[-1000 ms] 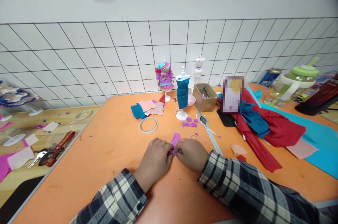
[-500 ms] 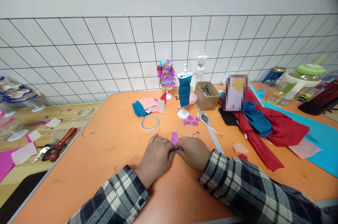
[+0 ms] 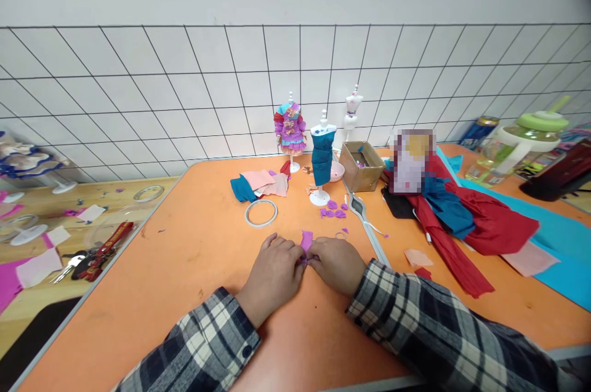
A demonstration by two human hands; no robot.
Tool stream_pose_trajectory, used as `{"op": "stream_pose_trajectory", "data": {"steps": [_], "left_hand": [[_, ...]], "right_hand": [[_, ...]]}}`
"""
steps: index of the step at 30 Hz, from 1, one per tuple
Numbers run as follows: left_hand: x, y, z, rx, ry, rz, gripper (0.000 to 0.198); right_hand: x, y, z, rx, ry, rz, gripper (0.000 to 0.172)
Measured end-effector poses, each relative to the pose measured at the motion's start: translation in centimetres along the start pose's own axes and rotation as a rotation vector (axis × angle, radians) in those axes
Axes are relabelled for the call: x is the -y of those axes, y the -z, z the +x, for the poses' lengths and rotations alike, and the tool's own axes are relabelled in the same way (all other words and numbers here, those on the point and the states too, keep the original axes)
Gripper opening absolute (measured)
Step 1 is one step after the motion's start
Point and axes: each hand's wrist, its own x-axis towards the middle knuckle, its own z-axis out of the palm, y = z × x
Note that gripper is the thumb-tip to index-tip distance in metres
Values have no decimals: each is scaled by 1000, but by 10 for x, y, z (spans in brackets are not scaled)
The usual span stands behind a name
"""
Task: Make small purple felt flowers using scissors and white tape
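Between my two hands is a small strip of purple paper, its upper end sticking up past the fingertips. My left hand pinches its lower part from the left, and my right hand pinches it from the right; the fingertips almost meet. Just beyond, several crumpled purple pieces lie near the white base of a small mannequin wrapped in dark teal. Scissors' finger ring shows partly behind my right hand. A roll of tape lies beyond my left hand.
Behind stand a mannequin in a purple dress, a bare white mannequin and a cardboard box. Pink and teal scraps lie back left. On the right are red cloth-like material, blue sheets and a lidded jug.
Both hands keep their pinch on the purple strip, whose upper end leans slightly more to the right. The whole view has shifted very slightly.
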Motion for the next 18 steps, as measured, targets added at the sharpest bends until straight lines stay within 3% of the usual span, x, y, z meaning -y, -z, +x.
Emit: {"op": "stream_pose_trajectory", "data": {"steps": [11, 18], "left_hand": [[-1, 5, 2, 25, -11, -16, 14], [1, 7, 2, 37, -8, -17, 13]], "right_hand": [[2, 1, -1, -30, -39, 33, 14], [0, 1, 0, 6, -16, -9, 20]]}}
